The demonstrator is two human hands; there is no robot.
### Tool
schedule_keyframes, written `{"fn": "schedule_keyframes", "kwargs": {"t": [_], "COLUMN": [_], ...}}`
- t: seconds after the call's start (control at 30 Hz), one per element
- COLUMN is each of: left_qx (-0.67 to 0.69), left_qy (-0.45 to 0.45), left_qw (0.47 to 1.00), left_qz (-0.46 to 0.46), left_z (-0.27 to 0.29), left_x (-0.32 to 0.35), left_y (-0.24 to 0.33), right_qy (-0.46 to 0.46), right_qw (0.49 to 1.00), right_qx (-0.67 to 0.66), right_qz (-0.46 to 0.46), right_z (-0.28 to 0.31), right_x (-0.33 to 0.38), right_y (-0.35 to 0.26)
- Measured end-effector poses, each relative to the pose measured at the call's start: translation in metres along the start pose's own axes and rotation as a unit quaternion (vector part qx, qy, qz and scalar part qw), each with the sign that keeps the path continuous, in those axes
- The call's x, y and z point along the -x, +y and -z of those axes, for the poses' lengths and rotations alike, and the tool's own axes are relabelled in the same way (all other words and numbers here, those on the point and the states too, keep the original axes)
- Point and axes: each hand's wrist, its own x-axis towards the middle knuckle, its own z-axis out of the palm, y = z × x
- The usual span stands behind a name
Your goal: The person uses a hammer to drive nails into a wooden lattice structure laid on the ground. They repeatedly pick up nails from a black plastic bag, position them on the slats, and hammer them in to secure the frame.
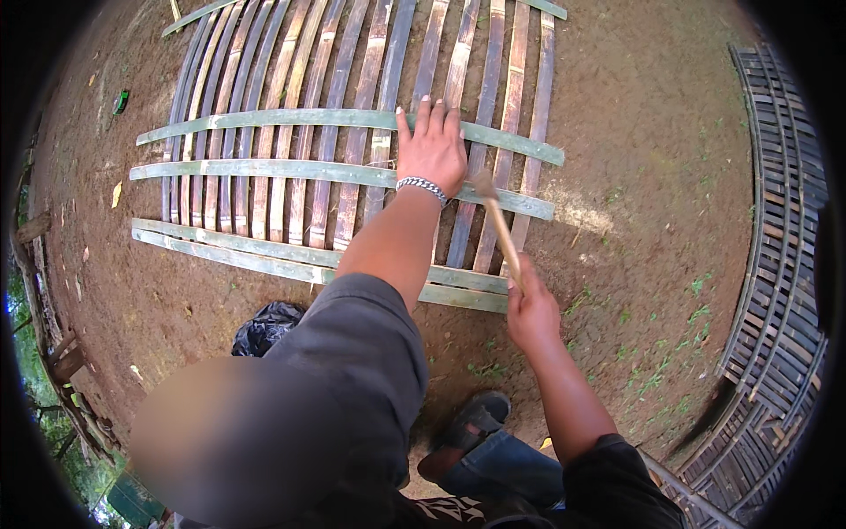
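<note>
Bamboo frame (264, 167) at 11 o'clock: I judge it light, stiff, best held at its crossings, where my left hand (432, 152) lies spread, gripping nothing; my right hand (533, 309), at 4 o'clock, is wrapped round the hammer (502, 231).

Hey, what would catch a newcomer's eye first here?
First, the bamboo slat lattice with green crosspieces, spread on soil at upper centre. Then the left hand, wearing a silvery bracelet, resting on it. Lower right of that, the right hand grips a wooden-handled hammer.
</note>
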Motion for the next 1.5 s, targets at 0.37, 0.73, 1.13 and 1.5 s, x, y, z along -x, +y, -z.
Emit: {"fn": "schedule_keyframes", "kwargs": {"t": [0.37, 0.73, 1.13, 1.5], "left_qx": [-0.012, -0.008, -0.02, -0.009], "left_qy": [0.012, 0.01, 0.004, 0.011], "left_qw": [1.0, 1.0, 1.0, 1.0], "left_qz": [0.001, 0.003, 0.002, 0.006], "left_z": [-0.002, -0.002, -0.002, -0.007], "left_x": [-0.001, 0.0, 0.002, -0.001], "left_y": [0.0, -0.001, -0.002, -0.002], "right_qy": [0.111, 0.098, 0.059, 0.121], "right_qw": [0.984, 0.988, 0.995, 0.981], "right_qx": [-0.057, -0.047, -0.027, -0.019], "right_qz": [0.124, 0.109, 0.073, 0.153], "right_z": [0.007, 0.0, -0.011, -0.025], "right_x": [0.001, 0.001, 0.002, -0.001], "right_y": [-0.018, -0.006, 0.002, 0.017]}}
